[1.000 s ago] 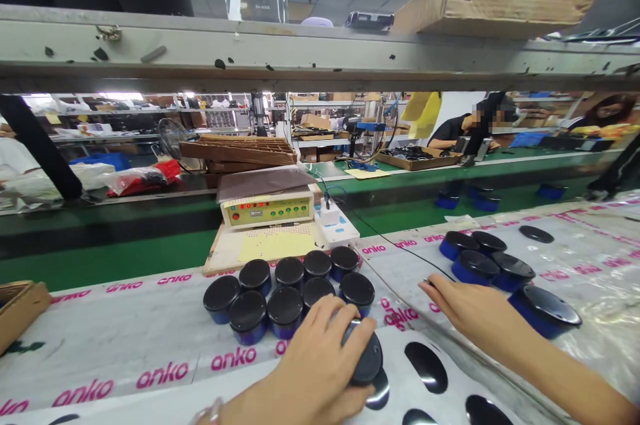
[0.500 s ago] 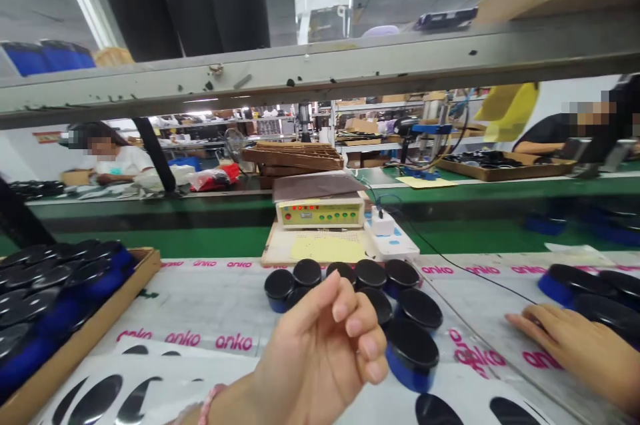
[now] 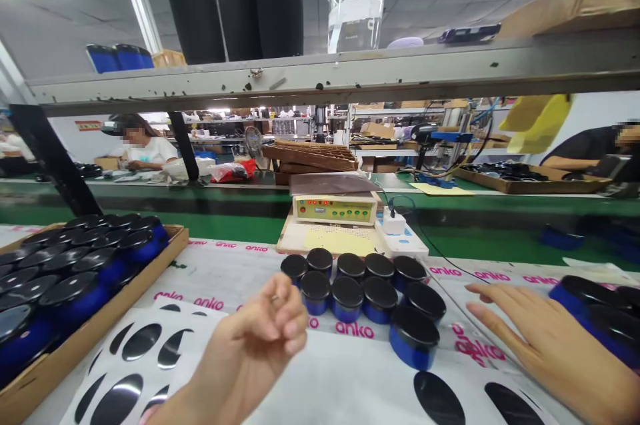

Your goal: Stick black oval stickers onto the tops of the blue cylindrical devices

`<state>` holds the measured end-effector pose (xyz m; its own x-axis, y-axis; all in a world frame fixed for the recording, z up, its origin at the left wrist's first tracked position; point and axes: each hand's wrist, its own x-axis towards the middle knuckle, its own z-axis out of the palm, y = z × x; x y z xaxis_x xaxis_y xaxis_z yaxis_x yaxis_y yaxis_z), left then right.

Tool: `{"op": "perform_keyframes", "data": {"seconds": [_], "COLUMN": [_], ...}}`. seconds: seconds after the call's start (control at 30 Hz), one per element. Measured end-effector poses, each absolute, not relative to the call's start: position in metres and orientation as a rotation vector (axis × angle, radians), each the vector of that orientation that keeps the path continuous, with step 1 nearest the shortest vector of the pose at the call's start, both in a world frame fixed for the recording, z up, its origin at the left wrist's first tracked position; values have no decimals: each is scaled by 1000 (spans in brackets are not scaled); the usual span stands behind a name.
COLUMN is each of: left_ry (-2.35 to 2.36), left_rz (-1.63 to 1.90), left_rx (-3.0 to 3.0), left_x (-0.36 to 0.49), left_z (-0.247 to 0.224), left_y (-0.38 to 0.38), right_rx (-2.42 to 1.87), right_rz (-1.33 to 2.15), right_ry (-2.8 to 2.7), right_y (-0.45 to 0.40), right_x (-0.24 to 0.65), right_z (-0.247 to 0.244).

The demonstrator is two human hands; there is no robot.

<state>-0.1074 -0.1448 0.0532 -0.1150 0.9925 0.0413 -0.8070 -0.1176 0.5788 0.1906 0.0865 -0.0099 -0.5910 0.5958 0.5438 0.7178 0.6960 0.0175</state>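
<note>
My left hand hovers over the white sheets at the front, palm partly turned up. Its fingers are curled in towards the thumb, and nothing shows between them. On the right, my right hand is open, fingers stretched towards the middle of the table, with nothing in its grasp. Between the hands stands a group of short blue cylinders with glossy black tops; the nearest cylinder is close to a sheet with black ovals. More blue cylinders stand beside my right hand, partly hidden by it.
A cardboard tray full of blue cylinders lies at left, near sheets of black oval stickers. Behind are a control box, a power strip and a green conveyor belt. A shelf beam crosses above. Two people sit beyond.
My left hand has moved left and drawn back from the cylinders, its fingers curling tighter. My right hand has shifted left, with fingers stretched out. The view has tilted and swung left.
</note>
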Motion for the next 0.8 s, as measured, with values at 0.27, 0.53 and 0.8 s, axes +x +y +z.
{"op": "perform_keyframes", "data": {"seconds": [0.27,0.53,0.8], "left_ry": [1582,1614,1766], "left_rz": [1530,1396,1551], "left_rx": [989,1441,1394], "left_x": [-164,-201,-227], "left_z": [18,-25,-44], "left_y": [-163,-62,-56], "right_rx": [-490,-509,-487], "right_rz": [61,150,291], "right_ry": [-2813,-3004,-3122], "right_y": [35,68,80], "right_x": [64,-66,-74], "right_z": [26,22,20]}}
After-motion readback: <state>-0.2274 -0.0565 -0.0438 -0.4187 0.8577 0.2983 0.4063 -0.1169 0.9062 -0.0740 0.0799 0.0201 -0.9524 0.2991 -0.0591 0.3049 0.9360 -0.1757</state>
